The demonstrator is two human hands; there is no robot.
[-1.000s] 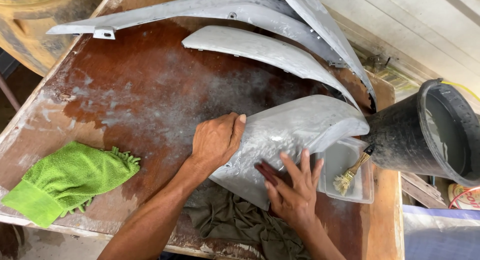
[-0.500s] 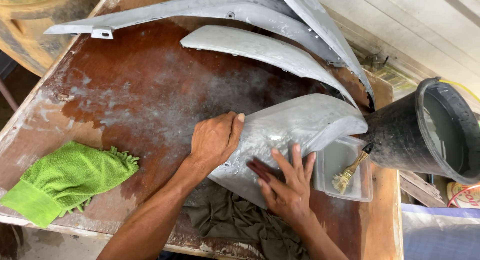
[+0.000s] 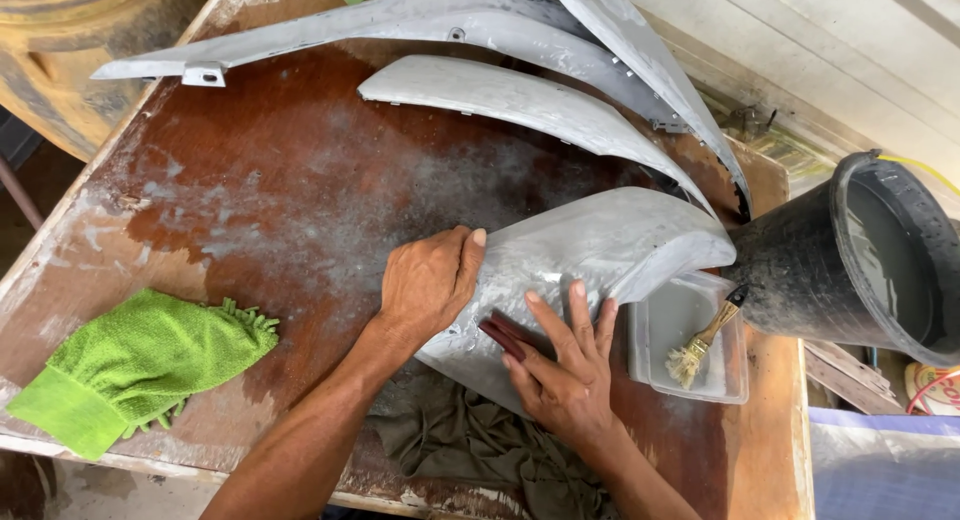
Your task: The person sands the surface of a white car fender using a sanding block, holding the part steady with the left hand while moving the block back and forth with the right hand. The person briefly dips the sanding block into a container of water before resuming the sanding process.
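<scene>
Light: bright, soft daylight, brightest at the top right by the pale wall [image 3: 860, 40].
Shadows: soft and short, dark under the left hand [image 3: 428, 280] and under the grey curved panel [image 3: 590, 245].
Glare: small wet shine on that panel, pale sheen on the dusty brown table [image 3: 250, 180].
Sharpness: clear in the middle, fingers of the right hand [image 3: 565, 375] a little smeared.
Edges: slightly bent and stretched at the corners, black bucket [image 3: 800, 270] leaning outward.

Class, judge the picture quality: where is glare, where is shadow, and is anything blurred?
Head view: soft daylight, sharp throughout; a wet glare spot on the grey panel between the left hand and right hand; the wall at top right is washed out; deep shadow under the table edge.
</scene>
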